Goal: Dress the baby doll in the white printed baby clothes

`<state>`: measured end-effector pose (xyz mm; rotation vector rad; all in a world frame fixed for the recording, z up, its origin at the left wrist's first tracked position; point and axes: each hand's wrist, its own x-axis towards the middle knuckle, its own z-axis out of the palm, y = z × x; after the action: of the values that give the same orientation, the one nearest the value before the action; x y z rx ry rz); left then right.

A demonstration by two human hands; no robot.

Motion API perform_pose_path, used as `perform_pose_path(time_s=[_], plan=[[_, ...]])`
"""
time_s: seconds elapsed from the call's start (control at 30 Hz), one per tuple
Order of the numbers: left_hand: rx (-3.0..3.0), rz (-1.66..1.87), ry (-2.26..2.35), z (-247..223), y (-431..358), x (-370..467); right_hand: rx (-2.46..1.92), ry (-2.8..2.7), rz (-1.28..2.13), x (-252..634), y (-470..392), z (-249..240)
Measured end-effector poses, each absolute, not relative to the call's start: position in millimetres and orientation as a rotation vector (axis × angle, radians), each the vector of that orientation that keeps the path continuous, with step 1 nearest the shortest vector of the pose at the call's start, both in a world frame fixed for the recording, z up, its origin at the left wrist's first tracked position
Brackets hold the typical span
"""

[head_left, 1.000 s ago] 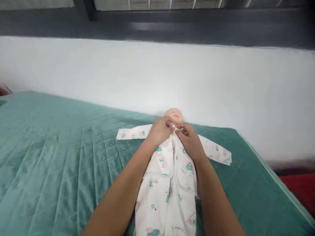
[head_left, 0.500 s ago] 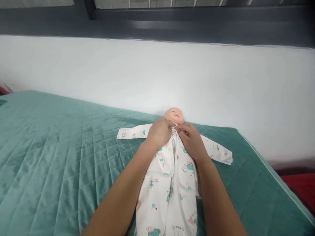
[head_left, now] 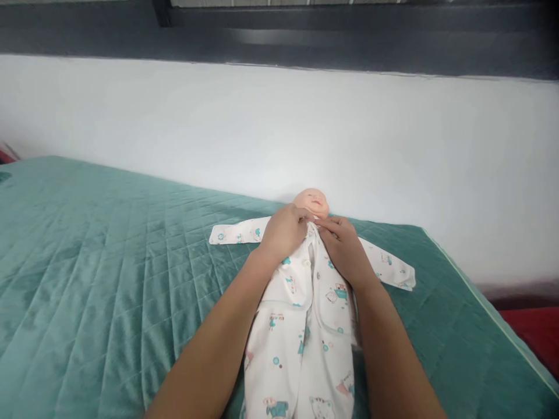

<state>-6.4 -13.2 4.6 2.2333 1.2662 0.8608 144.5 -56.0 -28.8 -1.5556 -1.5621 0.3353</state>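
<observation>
A baby doll point(head_left: 311, 202) lies on its back, dressed in a white baby romper point(head_left: 301, 326) printed with small animals. My left hand point(head_left: 288, 231) pinches the romper's collar just under the doll's chin. Close against it, my right hand point(head_left: 341, 241) also grips the neckline, its fingertips meeting those of the left. Below the hands the front gaps slightly, with a button showing on its left edge. Both sleeves lie stretched out to the sides. What exactly sits between the fingertips is too small to make out.
A green quilted cover point(head_left: 109, 279) spreads under the doll, its edge running down at the right. Behind stands a white wall point(head_left: 244, 128) with a dark rail point(head_left: 283, 43) above. Red cloth point(head_left: 535, 334) shows at the far right.
Both hands stay at the collar, and their fingertips have come closer together over the neckline. The view has shifted slightly.
</observation>
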Motion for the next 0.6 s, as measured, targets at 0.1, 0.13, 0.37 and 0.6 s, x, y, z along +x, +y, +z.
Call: perform_pose_path(time_s=[0.1, 0.13, 0.37, 0.6], plan=[[2.343, 0.799, 1.386, 4, -20, -8, -1.575, -1.576, 0.395, 147, -60, -29], [2.381, 0.786, 1.435, 3, -23, -8, -1.572, -1.598, 0.419, 148, -62, -29], [2.426, 0.904, 1.465, -5, -47, -16, -1.513, -1.633, 0.339, 147, -80, -35], [2.285, 1.074, 1.128, -9, -64, -29, -1.546, -1.453, 0.344, 126, -113, -24]])
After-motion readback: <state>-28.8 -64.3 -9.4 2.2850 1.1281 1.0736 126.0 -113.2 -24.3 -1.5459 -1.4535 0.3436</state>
